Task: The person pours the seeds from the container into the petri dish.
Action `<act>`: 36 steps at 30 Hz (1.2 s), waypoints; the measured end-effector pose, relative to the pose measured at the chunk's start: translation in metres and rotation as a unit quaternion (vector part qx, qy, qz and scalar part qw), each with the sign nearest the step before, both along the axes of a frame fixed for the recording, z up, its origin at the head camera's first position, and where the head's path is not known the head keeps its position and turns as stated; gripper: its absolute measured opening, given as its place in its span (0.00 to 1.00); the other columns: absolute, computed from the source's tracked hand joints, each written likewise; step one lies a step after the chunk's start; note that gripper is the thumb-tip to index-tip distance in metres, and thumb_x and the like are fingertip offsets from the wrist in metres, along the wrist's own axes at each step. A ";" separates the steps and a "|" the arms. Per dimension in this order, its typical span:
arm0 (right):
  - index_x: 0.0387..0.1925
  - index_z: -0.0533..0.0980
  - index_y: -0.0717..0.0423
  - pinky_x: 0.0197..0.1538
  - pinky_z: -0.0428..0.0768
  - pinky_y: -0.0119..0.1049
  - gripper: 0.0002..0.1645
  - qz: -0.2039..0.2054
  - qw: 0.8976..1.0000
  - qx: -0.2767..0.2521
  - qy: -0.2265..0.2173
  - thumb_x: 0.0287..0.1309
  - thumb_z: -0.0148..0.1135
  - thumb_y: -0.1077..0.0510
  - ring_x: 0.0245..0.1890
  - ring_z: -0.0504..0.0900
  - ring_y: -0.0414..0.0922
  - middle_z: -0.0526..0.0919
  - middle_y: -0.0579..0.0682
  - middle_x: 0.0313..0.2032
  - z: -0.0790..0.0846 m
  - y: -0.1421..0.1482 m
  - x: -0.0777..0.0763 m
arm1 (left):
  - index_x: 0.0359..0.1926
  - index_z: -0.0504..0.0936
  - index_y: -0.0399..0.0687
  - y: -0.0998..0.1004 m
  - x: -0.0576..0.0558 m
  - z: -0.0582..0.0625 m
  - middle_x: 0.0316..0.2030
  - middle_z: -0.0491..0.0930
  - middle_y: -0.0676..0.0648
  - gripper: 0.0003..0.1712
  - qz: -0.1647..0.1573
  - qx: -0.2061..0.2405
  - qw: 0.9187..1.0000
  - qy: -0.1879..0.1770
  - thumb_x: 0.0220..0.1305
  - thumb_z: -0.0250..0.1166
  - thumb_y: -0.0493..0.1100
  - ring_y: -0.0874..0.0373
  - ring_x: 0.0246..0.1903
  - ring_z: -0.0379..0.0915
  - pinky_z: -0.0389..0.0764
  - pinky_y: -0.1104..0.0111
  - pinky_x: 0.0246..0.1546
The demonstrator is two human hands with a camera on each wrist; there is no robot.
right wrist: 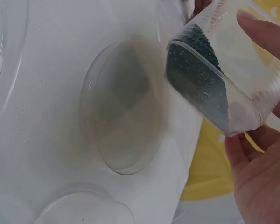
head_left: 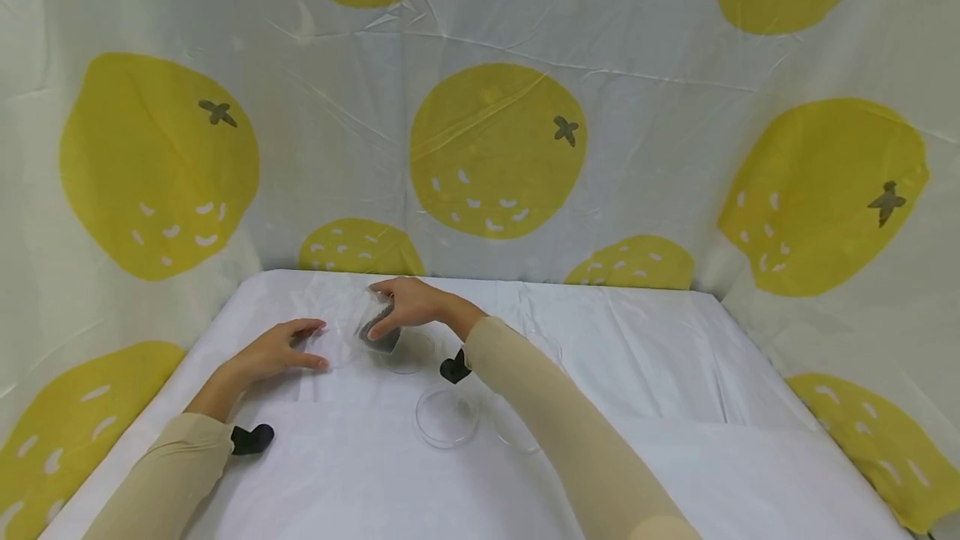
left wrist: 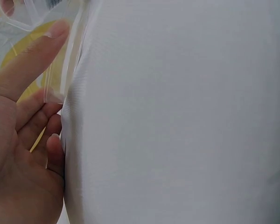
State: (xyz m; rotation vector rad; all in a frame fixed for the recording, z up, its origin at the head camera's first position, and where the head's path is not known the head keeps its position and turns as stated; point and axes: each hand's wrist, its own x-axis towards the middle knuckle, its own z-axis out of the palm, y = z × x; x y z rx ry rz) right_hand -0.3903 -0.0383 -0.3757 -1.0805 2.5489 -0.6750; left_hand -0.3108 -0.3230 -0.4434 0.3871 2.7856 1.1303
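Note:
My right hand (head_left: 412,304) grips a clear plastic container (right wrist: 242,88) partly filled with dark grains (right wrist: 198,77). The container is tilted, and the grains are heaped toward one side of its base. Below it on the table lies a round clear dish (right wrist: 123,107). To the left, my left hand (head_left: 273,352) is low at the tabletop, thumb and fingers spread apart. A clear plastic piece with a straight edge (left wrist: 60,79) shows between that thumb and the fingers in the left wrist view.
More round clear dishes lie on the white-covered table (head_left: 637,473): one dish (head_left: 447,417) in the middle, another dish (head_left: 517,432) partly behind my right forearm, and a dish (head_left: 551,346) farther back. A lemon-patterned curtain (head_left: 337,140) encloses the back and sides.

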 end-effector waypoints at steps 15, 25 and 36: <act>0.77 0.66 0.54 0.67 0.67 0.32 0.54 0.035 0.997 0.057 0.046 0.54 0.76 0.38 0.68 0.71 0.45 0.75 0.52 0.68 0.007 -0.020 0.002 | 0.70 0.71 0.32 -0.005 0.001 0.001 0.68 0.69 0.27 0.50 0.003 0.004 1.000 0.004 0.54 0.82 0.53 0.30 0.71 0.57 0.56 0.37 0.69; 0.77 0.65 0.54 0.68 0.66 0.32 0.53 0.034 0.995 0.083 0.047 0.56 0.75 0.38 0.69 0.70 0.43 0.74 0.48 0.69 0.011 -0.026 0.006 | 0.70 0.71 0.31 -0.002 0.003 -0.001 0.67 0.69 0.26 0.50 -0.004 0.006 1.000 0.006 0.54 0.82 0.51 0.30 0.70 0.58 0.57 0.37 0.68; 0.79 0.62 0.53 0.70 0.65 0.37 0.53 0.034 0.994 0.098 0.032 0.60 0.71 0.37 0.70 0.68 0.45 0.70 0.50 0.72 0.015 -0.026 0.007 | 0.70 0.71 0.31 -0.001 0.000 -0.002 0.67 0.69 0.27 0.50 -0.003 0.004 1.000 0.013 0.54 0.82 0.53 0.31 0.70 0.58 0.57 0.37 0.69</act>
